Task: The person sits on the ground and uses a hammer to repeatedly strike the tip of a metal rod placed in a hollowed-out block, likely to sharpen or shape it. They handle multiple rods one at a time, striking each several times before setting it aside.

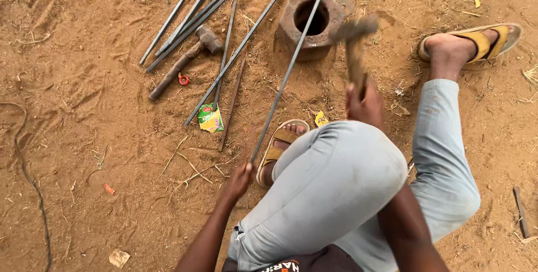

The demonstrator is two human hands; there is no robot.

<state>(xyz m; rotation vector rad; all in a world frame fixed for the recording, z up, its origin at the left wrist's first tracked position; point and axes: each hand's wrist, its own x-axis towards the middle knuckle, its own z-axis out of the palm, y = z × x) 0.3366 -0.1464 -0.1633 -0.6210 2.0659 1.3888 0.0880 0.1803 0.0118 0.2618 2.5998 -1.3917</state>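
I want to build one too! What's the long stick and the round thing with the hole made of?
The long rod held by the left hand looks like steel: thin, straight, dull grey. The ring block seems heavy iron, rusty brown and thick-walled. The hammer in the right hand is blurred; probably a wooden handle.

Reddish-brown sand (84, 137), grey rods (196, 8), rusty brown ring (291, 25), yellow sandals (482, 39), pale grey-blue trousers (336, 182), green-yellow wrapper (210, 118).

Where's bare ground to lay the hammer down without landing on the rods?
Open sand lies left of the spare hammer as far as the cable, and right of the right foot. It is crowded between the loose rods and the iron ring, where the left hand holds a rod and the right hand a hammer.
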